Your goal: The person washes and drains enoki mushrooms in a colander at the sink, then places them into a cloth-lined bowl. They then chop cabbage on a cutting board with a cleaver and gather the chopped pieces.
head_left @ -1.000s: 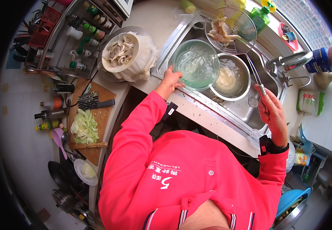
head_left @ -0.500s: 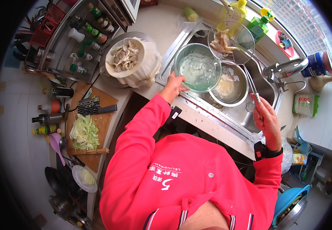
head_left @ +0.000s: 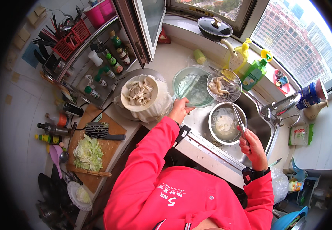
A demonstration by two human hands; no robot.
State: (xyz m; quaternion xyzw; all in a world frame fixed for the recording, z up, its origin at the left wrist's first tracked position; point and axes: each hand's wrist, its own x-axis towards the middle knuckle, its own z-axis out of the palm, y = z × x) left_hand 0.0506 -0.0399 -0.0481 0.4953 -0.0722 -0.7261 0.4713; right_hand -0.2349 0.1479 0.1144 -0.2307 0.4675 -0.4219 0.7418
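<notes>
My left hand (head_left: 180, 110) grips the near rim of a pale green see-through bowl (head_left: 181, 96) with water in it, tilted at the sink's left side. In my right hand (head_left: 254, 148), closed around its handle, is a wire mesh skimmer (head_left: 235, 82). Its basket, beside the bowl's right rim, holds several beige strips (head_left: 217, 86) that look like torn mushroom. Below the basket, a steel bowl (head_left: 244, 122) with cloudy water stands in the sink (head_left: 256, 109). Left of the green bowl, a cloth-wrapped round container (head_left: 152, 111) is heaped with pale oyster mushrooms (head_left: 139, 92).
A cutting board (head_left: 110, 115) at left carries a cleaver (head_left: 99, 131) and chopped cabbage (head_left: 88, 153). The faucet (head_left: 284, 102) reaches over the sink's right side. Behind the sink stand a green soap bottle (head_left: 254, 74) and a yellow bottle (head_left: 242, 53). An open window frame (head_left: 145, 32) juts in.
The green bowl has moved left, off the steel bowl, which now shows whole. The skimmer has shifted with its strips. My view has tilted up toward the windows.
</notes>
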